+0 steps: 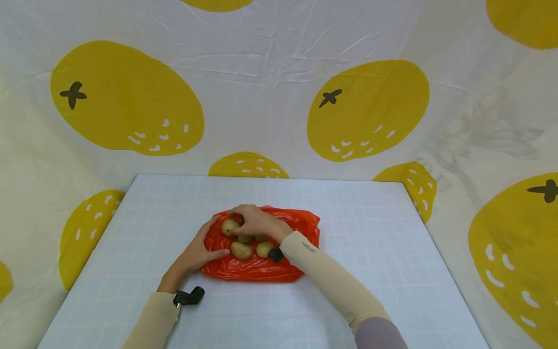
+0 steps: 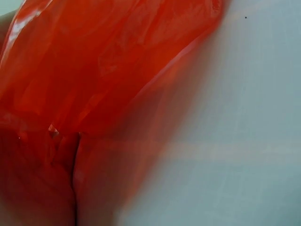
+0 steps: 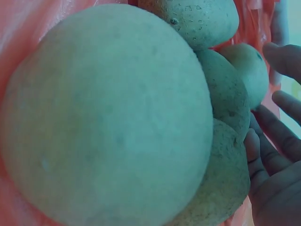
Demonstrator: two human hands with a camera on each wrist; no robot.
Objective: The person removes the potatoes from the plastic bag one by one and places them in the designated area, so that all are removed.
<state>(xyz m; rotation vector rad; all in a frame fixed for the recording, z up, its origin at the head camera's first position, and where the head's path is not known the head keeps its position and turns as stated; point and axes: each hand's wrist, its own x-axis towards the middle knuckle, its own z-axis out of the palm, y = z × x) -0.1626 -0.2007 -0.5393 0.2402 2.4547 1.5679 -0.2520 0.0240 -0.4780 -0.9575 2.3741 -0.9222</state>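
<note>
Right hand [image 1: 258,223] — fingers curled round one potato [image 1: 229,229]. Left hand [image 1: 197,248] — fingers spread wide, touching red bag [image 1: 266,274]. Remaining potatoes [image 1: 241,250]: beside right fingers. Step, seemingly: grasping; next move calls for firm hold, clear of neighbours.

Small dark lettering [image 1: 308,247] marks the pale beige sleeve [image 1: 335,278] on a person's right arm, printed just behind the cuff and running along the forearm. Upside down to the head camera, the tiny print appears to read "Let's Slim," though its letters are too small to confirm one by one. At the far right, faint letter-like marks [image 1: 441,180] on the fruit-print backdrop [image 1: 257,111] are too pale to make out.
</note>
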